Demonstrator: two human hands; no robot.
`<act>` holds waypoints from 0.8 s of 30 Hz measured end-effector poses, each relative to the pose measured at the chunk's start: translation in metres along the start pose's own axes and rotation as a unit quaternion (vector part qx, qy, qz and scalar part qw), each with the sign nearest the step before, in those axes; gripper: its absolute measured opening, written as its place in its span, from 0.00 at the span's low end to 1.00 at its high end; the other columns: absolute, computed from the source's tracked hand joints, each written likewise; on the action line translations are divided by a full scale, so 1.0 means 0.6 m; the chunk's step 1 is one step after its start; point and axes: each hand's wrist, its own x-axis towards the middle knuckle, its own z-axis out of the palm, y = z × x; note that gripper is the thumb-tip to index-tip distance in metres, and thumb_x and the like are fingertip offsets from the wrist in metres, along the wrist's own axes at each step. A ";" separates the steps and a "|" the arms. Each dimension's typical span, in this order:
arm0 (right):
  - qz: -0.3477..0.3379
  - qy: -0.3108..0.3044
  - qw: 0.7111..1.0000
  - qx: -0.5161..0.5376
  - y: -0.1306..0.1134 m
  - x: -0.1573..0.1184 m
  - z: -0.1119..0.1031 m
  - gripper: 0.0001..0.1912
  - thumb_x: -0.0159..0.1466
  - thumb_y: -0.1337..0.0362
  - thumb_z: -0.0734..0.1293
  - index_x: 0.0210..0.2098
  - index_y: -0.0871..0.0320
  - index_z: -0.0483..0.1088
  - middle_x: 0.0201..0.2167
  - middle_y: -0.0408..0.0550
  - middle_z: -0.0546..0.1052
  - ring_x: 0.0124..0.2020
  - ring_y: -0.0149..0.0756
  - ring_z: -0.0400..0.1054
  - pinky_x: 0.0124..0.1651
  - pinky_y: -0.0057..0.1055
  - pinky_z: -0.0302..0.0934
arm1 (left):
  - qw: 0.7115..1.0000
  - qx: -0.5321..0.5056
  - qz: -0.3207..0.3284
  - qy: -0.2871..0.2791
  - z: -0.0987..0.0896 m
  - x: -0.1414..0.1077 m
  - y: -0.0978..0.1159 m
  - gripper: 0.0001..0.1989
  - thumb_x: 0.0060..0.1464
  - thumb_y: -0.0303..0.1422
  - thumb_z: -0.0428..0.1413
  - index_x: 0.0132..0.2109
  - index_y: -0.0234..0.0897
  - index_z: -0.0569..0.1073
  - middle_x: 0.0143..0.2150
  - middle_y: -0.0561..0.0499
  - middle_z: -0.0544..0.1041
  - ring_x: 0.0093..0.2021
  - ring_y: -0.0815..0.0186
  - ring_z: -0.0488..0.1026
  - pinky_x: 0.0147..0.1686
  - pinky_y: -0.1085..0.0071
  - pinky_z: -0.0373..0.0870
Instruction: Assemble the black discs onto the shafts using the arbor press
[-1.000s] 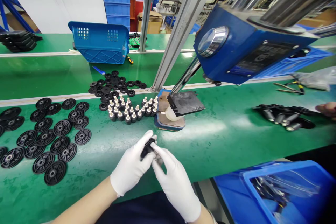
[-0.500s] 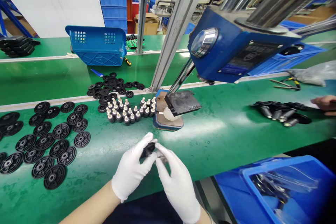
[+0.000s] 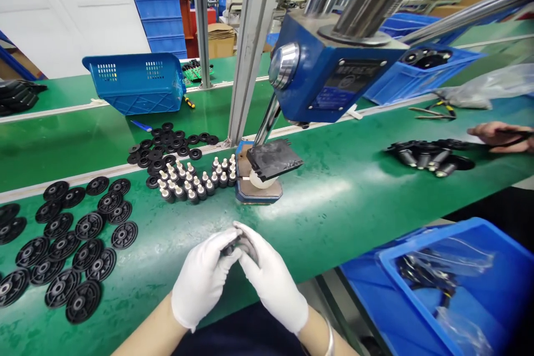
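Note:
My left hand [image 3: 205,278], in a white glove, is closed around a small black part [image 3: 227,249], mostly covered by the fingers. Gloved as well, my right hand [image 3: 273,279] curves in from the other side, its fingertips meeting the left ones over the same part. What exactly the part is cannot be made out. Beyond my hands stand several black cylindrical pieces with white tips [image 3: 192,194]. Beside them is the base [image 3: 258,196] of a blue press [image 3: 329,67], with a black block [image 3: 275,158] above it.
Black ribbed wheels [image 3: 89,225] lie on the green bench at left, with smaller black rings [image 3: 167,142] behind. A teal basket [image 3: 137,86] stands farther back. At right, another person's hand [image 3: 500,136] is near black parts [image 3: 434,157]. A blue bin [image 3: 492,267] sits lower right.
The view has shifted to the right. My hands have drawn closer together, and the right fingers now reach over the black part, which is more hidden than before.

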 end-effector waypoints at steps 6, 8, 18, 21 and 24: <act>-0.016 0.015 0.999 -0.023 -0.012 0.011 0.011 0.28 0.62 0.71 0.59 0.61 0.58 0.57 0.52 0.52 0.71 0.50 0.36 0.69 0.56 0.37 0.66 | 0.987 -0.062 -0.136 0.058 0.004 0.018 -0.005 0.13 0.60 0.34 0.55 0.52 0.47 0.72 0.50 0.52 0.77 0.50 0.63 0.75 0.53 0.66 0.70; -0.010 0.001 1.000 -0.007 -0.019 0.018 0.012 0.29 0.61 0.71 0.59 0.62 0.59 0.55 0.48 0.53 0.73 0.47 0.36 0.71 0.54 0.36 0.67 | 0.966 -0.134 -0.208 0.070 0.000 0.032 -0.008 0.13 0.58 0.37 0.57 0.50 0.46 0.73 0.49 0.52 0.77 0.49 0.61 0.74 0.52 0.65 0.70; 0.061 -0.006 0.997 -0.037 -0.051 0.046 0.011 0.25 0.63 0.63 0.62 0.60 0.57 0.60 0.41 0.48 0.74 0.37 0.35 0.70 0.43 0.35 0.67 | 0.731 -0.591 -0.320 0.120 -0.018 0.056 0.017 0.17 0.61 0.38 0.53 0.54 0.36 0.70 0.52 0.42 0.73 0.49 0.57 0.74 0.41 0.66 0.76; 0.031 0.038 0.996 -0.068 -0.043 0.048 0.013 0.24 0.62 0.62 0.64 0.58 0.57 0.62 0.46 0.50 0.72 0.37 0.35 0.69 0.46 0.36 0.66 | 0.747 -0.575 -0.306 0.136 -0.016 0.053 0.023 0.15 0.61 0.37 0.54 0.53 0.37 0.71 0.57 0.42 0.71 0.54 0.55 0.70 0.45 0.63 0.76; -0.001 0.060 0.995 -0.079 -0.041 0.051 0.013 0.20 0.62 0.61 0.66 0.53 0.54 0.67 0.49 0.48 0.71 0.39 0.35 0.68 0.48 0.36 0.64 | 0.760 -0.561 -0.298 0.136 -0.011 0.050 0.028 0.16 0.61 0.38 0.53 0.53 0.38 0.72 0.62 0.42 0.67 0.60 0.52 0.65 0.49 0.60 0.74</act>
